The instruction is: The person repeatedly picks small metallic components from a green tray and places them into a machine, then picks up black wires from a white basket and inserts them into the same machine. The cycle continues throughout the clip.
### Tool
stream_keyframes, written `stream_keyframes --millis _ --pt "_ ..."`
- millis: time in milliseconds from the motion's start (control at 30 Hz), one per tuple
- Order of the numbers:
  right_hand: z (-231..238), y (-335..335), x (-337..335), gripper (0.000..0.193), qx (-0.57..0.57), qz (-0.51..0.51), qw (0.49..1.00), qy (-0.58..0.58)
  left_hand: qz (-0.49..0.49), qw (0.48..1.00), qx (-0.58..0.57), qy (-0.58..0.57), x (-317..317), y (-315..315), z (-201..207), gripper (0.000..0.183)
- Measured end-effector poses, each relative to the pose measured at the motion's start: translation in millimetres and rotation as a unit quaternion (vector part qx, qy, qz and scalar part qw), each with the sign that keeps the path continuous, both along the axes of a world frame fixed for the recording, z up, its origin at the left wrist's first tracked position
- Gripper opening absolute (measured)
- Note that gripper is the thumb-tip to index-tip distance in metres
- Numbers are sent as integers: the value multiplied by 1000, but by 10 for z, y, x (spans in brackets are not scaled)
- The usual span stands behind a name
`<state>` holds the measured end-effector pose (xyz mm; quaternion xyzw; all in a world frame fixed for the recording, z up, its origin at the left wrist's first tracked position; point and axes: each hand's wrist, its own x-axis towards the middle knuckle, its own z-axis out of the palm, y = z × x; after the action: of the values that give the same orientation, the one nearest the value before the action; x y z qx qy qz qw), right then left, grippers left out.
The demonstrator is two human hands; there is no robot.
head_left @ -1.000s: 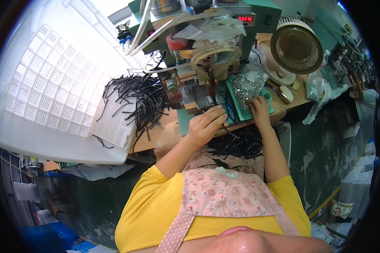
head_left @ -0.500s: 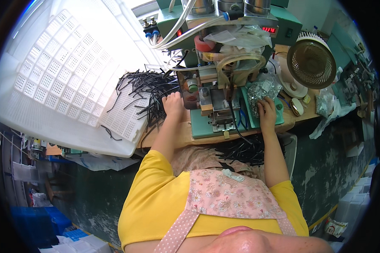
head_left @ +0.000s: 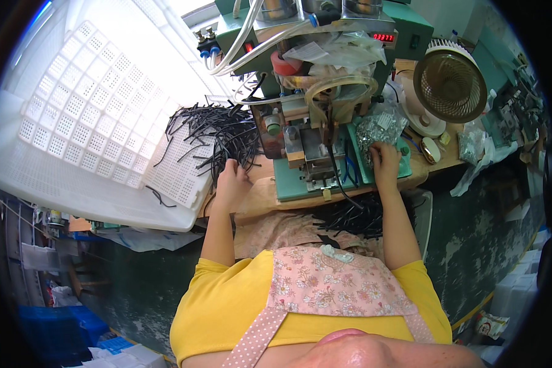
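Left hand (head_left: 230, 187): has shifted along the left pile (head_left: 227, 138), away from the machine (head_left: 295, 150) and nearer the table (head_left: 262, 184) front; fingertips meet the black strips, but whether they pinch one I cannot tell.
Right hand (head_left: 385, 164): stays at the metal bits (head_left: 368, 135) beside the machine, fingers curled into them; a grip on any bit cannot be made out.
Fed strip (head_left: 337, 175): sits in the machine, its tail hanging past the table's front edge.
Display (head_left: 383, 38): lit red, its last digit changed.
Lower pile (head_left: 362, 219): more black strips below the table edge.
Progress: seemingly mid-run; one strip is at the machine, many lie in both piles, and which are finished I cannot tell.
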<state>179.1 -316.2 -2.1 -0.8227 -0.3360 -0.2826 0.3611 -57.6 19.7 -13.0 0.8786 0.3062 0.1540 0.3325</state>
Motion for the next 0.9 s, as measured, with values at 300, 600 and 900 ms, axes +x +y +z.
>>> stream_keyframes --millis 300,600,900 --pt "727 296 -437 16 107 123 964 208 -39 932 -138 -333 402 -405 536 22" --pt "861 639 -643 19 119 158 952 233 -197 844 300 -398 455 -1239 1093 17" --pt "798 348 -405 20 97 94 988 74 -312 794 300 -427 827 -1567 891 26"
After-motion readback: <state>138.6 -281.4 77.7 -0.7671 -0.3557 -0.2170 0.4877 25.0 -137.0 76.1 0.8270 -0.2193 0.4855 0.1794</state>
